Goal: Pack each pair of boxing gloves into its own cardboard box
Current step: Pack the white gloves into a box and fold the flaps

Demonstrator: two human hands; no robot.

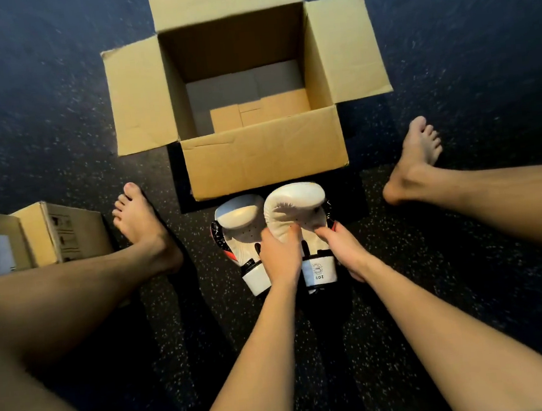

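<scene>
Two boxes [265,162], two gloves [296,203]; left grip [281,254], right grip [341,248] both clamped on one.

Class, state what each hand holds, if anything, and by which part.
The left hand and right hand both grip the right-side white padded boxing glove at its middle, between knuckle padding and cuff.

The left grip [281,257] and right grip [341,248] clasp one white boxing glove [296,206]. Its mate [238,221] touches it, just before the open cardboard box [265,162] on the speckled floor [433,256].
</scene>
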